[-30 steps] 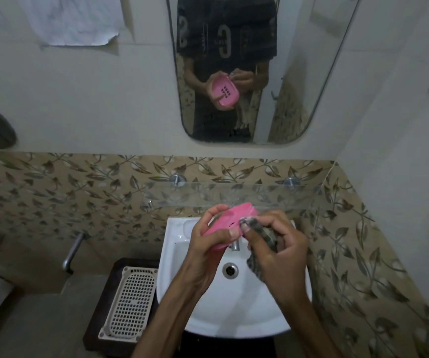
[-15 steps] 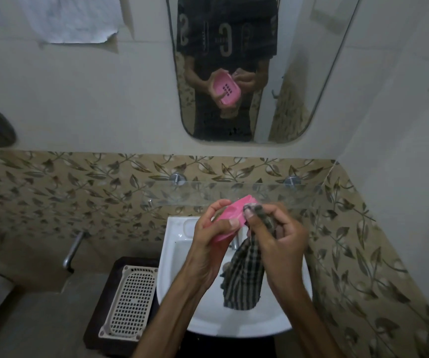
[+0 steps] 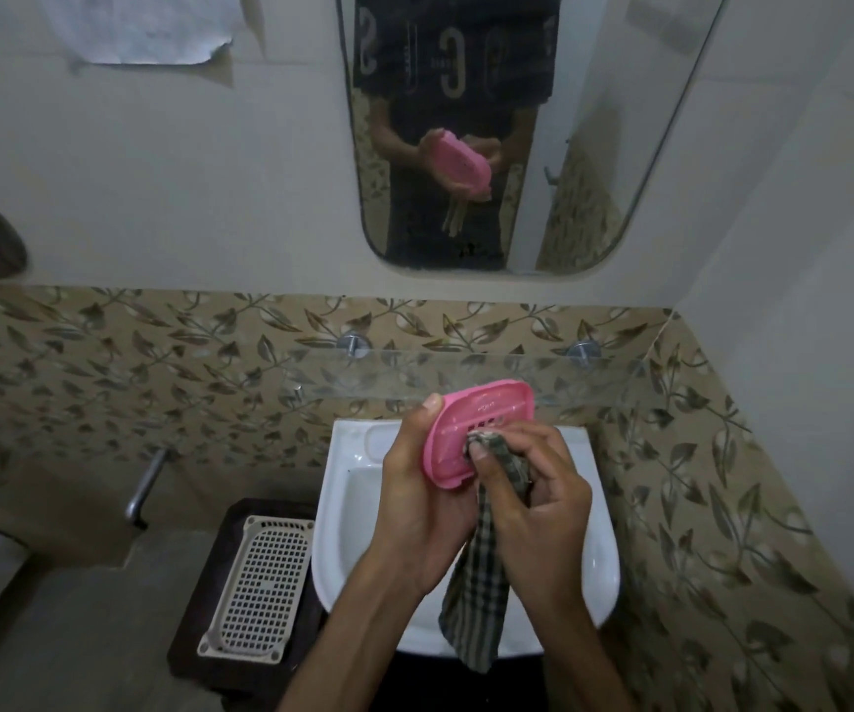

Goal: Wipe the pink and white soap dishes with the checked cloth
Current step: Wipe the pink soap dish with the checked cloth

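A white basin (image 3: 342,547) is sitting against a wall banded with leaf-patterned tiles (image 3: 106,377), a glass shelf (image 3: 594,382) running just above it and a mirror (image 3: 620,146) hanging higher up, reflecting the person's dark shirt and the dish. Left of the basin, the white soap dish (image 3: 255,588) is lying on a dark stand (image 3: 198,624). Over the basin, the left hand (image 3: 414,506) is gripping the pink soap dish (image 3: 471,429), thumb curled over its left end. The right hand (image 3: 537,495) is pinching a bunched end of the checked cloth (image 3: 476,598) and pressing it against the dish, the rest hanging down past the basin's front rim. Compared with half a second ago, the dish is tilting its broad slotted face toward the camera rather than showing its edge, and the cloth is sitting on that face instead of at the rim
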